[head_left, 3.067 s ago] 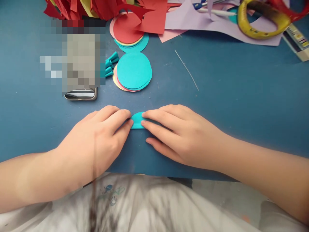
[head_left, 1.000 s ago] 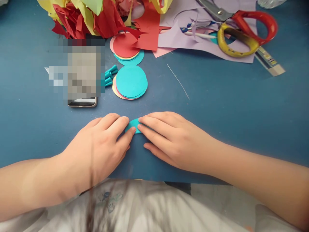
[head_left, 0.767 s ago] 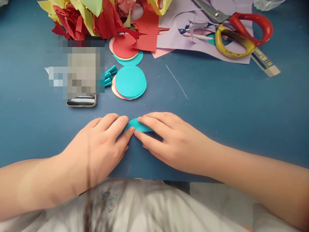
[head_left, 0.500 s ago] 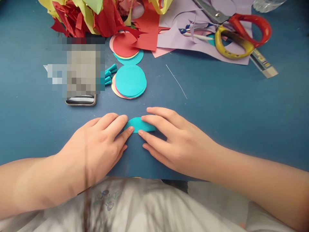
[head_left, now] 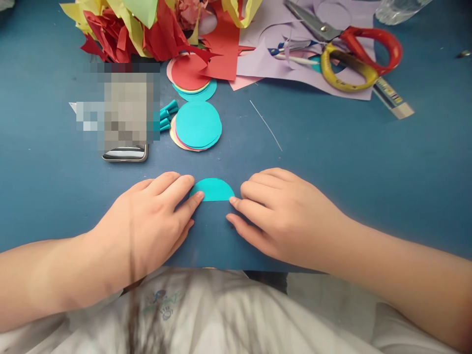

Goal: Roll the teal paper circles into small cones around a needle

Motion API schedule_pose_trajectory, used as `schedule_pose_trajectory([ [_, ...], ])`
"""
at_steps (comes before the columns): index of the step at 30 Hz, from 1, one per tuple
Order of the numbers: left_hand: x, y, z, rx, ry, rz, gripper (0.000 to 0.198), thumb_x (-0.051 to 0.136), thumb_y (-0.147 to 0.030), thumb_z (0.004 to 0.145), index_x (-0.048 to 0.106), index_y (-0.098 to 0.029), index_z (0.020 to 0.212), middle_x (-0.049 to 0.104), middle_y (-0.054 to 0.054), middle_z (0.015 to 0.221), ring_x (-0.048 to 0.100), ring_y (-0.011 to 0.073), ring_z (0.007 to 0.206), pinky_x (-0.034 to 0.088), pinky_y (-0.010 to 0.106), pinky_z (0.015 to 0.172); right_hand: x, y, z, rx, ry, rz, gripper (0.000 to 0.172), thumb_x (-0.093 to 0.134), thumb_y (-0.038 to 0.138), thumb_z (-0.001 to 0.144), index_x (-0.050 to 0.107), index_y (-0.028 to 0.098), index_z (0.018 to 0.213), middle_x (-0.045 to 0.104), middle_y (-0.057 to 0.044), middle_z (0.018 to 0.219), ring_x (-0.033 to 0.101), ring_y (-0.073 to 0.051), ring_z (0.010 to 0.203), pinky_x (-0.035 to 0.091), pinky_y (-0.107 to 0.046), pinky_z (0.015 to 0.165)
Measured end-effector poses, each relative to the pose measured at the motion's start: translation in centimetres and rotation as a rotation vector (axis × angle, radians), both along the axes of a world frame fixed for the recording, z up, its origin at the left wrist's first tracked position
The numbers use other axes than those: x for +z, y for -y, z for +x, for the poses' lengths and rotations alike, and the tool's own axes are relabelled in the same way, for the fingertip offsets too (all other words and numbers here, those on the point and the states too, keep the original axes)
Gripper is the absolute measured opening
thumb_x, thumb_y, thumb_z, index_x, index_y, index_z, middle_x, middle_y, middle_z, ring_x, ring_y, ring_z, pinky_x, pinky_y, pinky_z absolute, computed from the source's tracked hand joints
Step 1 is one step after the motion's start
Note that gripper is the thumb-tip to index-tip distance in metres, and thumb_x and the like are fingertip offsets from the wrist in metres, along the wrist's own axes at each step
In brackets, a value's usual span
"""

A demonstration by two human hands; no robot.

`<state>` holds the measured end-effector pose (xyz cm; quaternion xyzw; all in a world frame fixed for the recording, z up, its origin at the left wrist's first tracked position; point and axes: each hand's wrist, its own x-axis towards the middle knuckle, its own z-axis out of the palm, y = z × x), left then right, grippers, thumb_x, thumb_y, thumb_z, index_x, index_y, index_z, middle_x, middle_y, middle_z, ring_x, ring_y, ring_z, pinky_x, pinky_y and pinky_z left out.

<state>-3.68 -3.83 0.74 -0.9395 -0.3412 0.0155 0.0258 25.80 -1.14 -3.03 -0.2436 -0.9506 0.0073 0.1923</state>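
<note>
A teal paper disc folded into a half circle (head_left: 213, 190) lies flat on the blue table (head_left: 368, 167), near its front edge. My left hand (head_left: 147, 221) rests flat, and its fingertips press the half circle's left corner. My right hand (head_left: 287, 216) rests on the table with its fingers slightly curled; one fingertip touches the right corner. Neither hand grips the paper.
Behind the hands lie a stack of paper discs with a teal one on top (head_left: 198, 125), a second stack topped red (head_left: 189, 73), small teal paper cones (head_left: 167, 114) and a phone (head_left: 125, 154). At the back are paper scraps (head_left: 140, 24), lilac paper (head_left: 273, 61) and scissors (head_left: 354, 49). A thin wire (head_left: 265, 125) lies mid-table.
My right hand has slid right along the fold, from covering most of the teal piece to its right corner, so the whole half circle now shows. The left hand stayed put.
</note>
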Motion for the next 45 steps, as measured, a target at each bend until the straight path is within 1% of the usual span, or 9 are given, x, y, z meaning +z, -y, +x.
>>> schedule_pose_trajectory([
  [6, -0.7, 0.3, 0.1, 0.032, -0.012, -0.015, 0.046, 0.052, -0.023, 0.12, 0.078, -0.026, 0.158, 0.08, 0.016, 0.144, 0.078, 0.0354, 0.12, 0.071, 0.049, 0.092, -0.1, 0.1, -0.2, 0.009, 0.012, -0.002, 0.035, 0.065, 0.023, 0.115, 0.08, 0.019, 0.083, 0.066, -0.004, 0.077, 0.066, -0.028, 0.074, 0.068, -0.049, 0.072],
  [15, 0.5, 0.3, -0.1, 0.042, 0.101, -0.013, 0.047, 0.046, -0.018, 0.123, 0.09, -0.015, 0.107, 0.087, 0.018, 0.133, 0.086, 0.0304, 0.12, 0.073, 0.043, 0.095, -0.1, 0.1, -0.1, 0.008, 0.017, 0.014, 0.041, 0.061, 0.02, 0.118, 0.075, 0.022, 0.08, 0.064, -0.001, 0.073, 0.064, -0.023, 0.069, 0.068, -0.045, 0.077],
  [21, 0.2, 0.0, -0.4, 0.071, 0.098, -0.045, 0.036, 0.058, -0.023, 0.121, 0.088, -0.018, 0.102, 0.089, 0.014, 0.139, 0.087, 0.0285, 0.122, 0.074, 0.039, 0.098, -1.1, -0.3, -0.2, 0.001, -0.049, 0.019, 0.042, 0.061, 0.024, 0.121, 0.071, 0.025, 0.081, 0.061, -0.002, 0.074, 0.06, -0.025, 0.072, 0.063, -0.046, 0.071],
  [23, -0.2, 0.0, -0.5, 0.078, 0.122, -0.042, 0.034, 0.059, -0.025, 0.119, 0.085, -0.019, 0.098, 0.089, 0.013, 0.139, 0.088, 0.0299, 0.117, 0.074, 0.041, 0.09, -1.8, -0.8, -0.3, -0.015, -0.132, -0.008, 0.032, 0.064, 0.024, 0.12, 0.072, 0.024, 0.089, 0.066, -0.005, 0.08, 0.058, -0.026, 0.074, 0.059, -0.047, 0.065],
  [25, -0.5, 0.0, -0.4, 0.075, 0.139, -0.024, 0.033, 0.059, -0.025, 0.118, 0.083, -0.019, 0.096, 0.089, 0.014, 0.137, 0.089, 0.033, 0.114, 0.073, 0.044, 0.083, -2.5, -1.1, -0.5, -0.065, -0.198, -0.039, 0.017, 0.066, 0.028, 0.121, 0.078, 0.015, 0.119, 0.077, -0.014, 0.104, 0.068, -0.031, 0.09, 0.067, -0.051, 0.077],
  [27, -0.4, 0.0, -0.3, 0.082, 0.145, -0.011, 0.032, 0.06, -0.024, 0.118, 0.082, -0.019, 0.095, 0.09, 0.013, 0.135, 0.089, 0.0341, 0.114, 0.073, 0.044, 0.08, -3.0, -1.3, -0.7, -0.092, -0.2, -0.05, 0.038, 0.066, 0.037, 0.123, 0.072, 0.008, 0.147, 0.078, -0.023, 0.127, 0.072, -0.038, 0.11, 0.071, -0.06, 0.093],
  [29, -0.3, -0.1, -0.2, 0.094, 0.146, -0.019, 0.029, 0.061, -0.024, 0.119, 0.082, -0.019, 0.098, 0.091, 0.013, 0.133, 0.09, 0.0332, 0.113, 0.073, 0.043, 0.081, -3.4, -1.3, -0.9, -0.084, -0.177, -0.062, 0.045, 0.067, 0.04, 0.123, 0.071, 0.007, 0.153, 0.076, -0.024, 0.134, 0.07, -0.04, 0.116, 0.071, -0.063, 0.099],
  [35, -0.1, -0.3, -0.2, 0.091, 0.194, -0.052, 0.027, 0.06, -0.026, 0.12, 0.085, -0.018, 0.121, 0.091, 0.016, 0.134, 0.09, 0.034, 0.113, 0.074, 0.045, 0.085, -3.2, -1.4, -1.1, 0.022, -0.252, -0.108, 0.019, 0.073, 0.026, 0.12, 0.075, 0.011, 0.132, 0.08, -0.017, 0.119, 0.071, -0.033, 0.107, 0.072, -0.053, 0.091],
  [45, 0.2, -0.4, -0.2, 0.074, 0.176, -0.043, 0.03, 0.056, -0.019, 0.119, 0.085, -0.015, 0.124, 0.091, 0.016, 0.129, 0.089, 0.0347, 0.104, 0.073, 0.048, 0.077, -2.4, -1.1, -1.0, 0.109, -0.38, -0.134, 0.026, 0.06, 0.003, 0.121, 0.071, 0.016, 0.141, 0.081, -0.005, 0.106, 0.071, -0.021, 0.09, 0.07, -0.04, 0.079],
])
